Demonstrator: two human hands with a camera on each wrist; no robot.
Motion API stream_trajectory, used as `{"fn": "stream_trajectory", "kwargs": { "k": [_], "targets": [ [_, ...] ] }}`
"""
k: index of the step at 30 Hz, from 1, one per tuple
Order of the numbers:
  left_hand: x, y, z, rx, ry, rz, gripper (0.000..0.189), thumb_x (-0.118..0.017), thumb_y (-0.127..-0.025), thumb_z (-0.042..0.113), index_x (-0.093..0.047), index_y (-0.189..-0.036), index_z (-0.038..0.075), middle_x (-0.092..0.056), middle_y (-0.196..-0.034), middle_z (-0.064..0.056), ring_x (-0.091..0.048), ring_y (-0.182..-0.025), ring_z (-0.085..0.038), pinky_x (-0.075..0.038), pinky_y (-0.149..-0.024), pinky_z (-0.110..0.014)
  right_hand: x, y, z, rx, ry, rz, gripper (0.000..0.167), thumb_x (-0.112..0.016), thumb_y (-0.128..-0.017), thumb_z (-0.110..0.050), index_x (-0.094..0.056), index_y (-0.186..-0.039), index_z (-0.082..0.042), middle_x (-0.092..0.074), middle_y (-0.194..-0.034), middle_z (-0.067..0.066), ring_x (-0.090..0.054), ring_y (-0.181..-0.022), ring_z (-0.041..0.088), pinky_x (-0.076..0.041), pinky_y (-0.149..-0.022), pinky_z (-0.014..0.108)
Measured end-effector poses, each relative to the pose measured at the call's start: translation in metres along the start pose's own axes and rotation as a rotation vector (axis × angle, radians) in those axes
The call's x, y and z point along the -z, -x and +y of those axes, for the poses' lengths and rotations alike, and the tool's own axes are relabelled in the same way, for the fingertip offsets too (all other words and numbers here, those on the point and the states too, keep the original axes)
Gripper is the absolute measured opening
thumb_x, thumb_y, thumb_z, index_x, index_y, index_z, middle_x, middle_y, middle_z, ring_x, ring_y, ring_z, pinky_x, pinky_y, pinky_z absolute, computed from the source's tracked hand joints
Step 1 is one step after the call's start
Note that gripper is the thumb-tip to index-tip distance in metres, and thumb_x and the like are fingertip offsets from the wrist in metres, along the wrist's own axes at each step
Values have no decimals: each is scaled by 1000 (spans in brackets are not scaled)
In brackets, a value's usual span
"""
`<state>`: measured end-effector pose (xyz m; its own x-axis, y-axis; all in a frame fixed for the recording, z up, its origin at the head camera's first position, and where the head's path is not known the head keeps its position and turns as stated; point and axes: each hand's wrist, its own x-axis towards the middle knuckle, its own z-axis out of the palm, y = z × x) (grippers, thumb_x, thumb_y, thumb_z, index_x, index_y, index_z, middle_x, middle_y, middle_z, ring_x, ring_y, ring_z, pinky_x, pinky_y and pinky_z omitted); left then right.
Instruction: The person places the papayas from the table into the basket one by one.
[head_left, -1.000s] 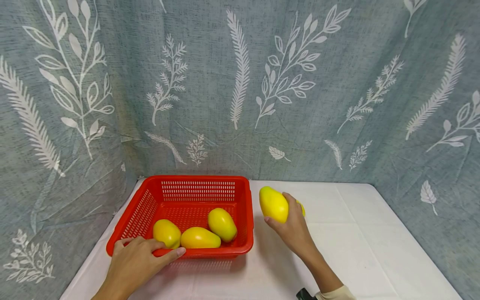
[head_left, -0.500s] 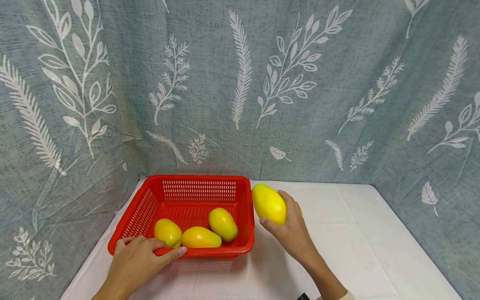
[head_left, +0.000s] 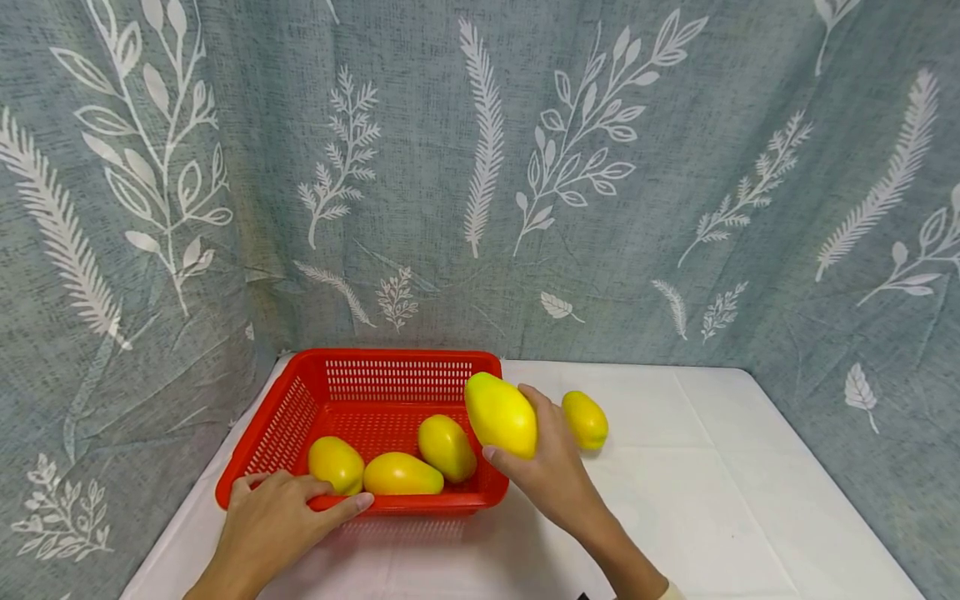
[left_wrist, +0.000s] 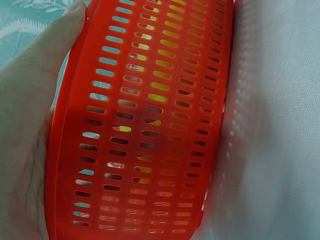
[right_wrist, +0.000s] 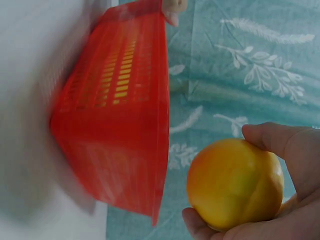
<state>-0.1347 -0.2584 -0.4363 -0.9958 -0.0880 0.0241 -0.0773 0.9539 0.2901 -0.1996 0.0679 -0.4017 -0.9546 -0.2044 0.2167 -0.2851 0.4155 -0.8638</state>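
Observation:
My right hand point(head_left: 551, 467) grips a yellow mango point(head_left: 501, 414) at the right rim of the red plastic basket point(head_left: 397, 357). In the right wrist view the held mango point(right_wrist: 235, 184) sits between thumb and fingers, level with the rim. My left hand point(head_left: 277, 521) holds the basket's front rim near its left corner, thumb along the outside and fingers over the inner side. Inside the basket lie three mangoes: one by my left fingers point(head_left: 335, 465), a mango at the front middle point(head_left: 403, 474), and a mango at the right point(head_left: 447, 448).
Another mango point(head_left: 585, 420) lies on the white tablecloth point(head_left: 697, 492) to the right, just beyond my right hand. A grey-green curtain point(head_left: 420, 167) with white leaf prints stands behind the table and along both sides.
My right hand has carried its mango leftward from beside the basket to over its right rim. The mango on the cloth behind it has come into full view. My left hand stays put.

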Motion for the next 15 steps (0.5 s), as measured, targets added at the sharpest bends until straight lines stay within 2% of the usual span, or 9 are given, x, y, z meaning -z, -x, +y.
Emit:
{"fn": "stream_trajectory", "kwargs": {
  "k": [8, 15],
  "targets": [
    [0, 0, -1, 3, -3, -3, 83, -59, -84, 88, -84, -106, 13, -79, -101, -5, -66, -107, -39, -31, -100, -72, -18, -2, -8, -9, -42, -110, 83, -79, -90, -34, -37, -160, -20, -47, -150, 11, -57, -116, 27, -54, -96, 44],
    [-2, 2, 0, -2, -20, 18, 81, -60, -84, 88, -84, -105, 13, -80, -100, -5, -66, -107, -40, -31, -99, -72, -37, -8, -11, 8, -53, -170, 84, -79, -90, -36, -37, -160, -18, -48, -144, 10, -57, -114, 27, -52, -93, 44]
  ]
}}
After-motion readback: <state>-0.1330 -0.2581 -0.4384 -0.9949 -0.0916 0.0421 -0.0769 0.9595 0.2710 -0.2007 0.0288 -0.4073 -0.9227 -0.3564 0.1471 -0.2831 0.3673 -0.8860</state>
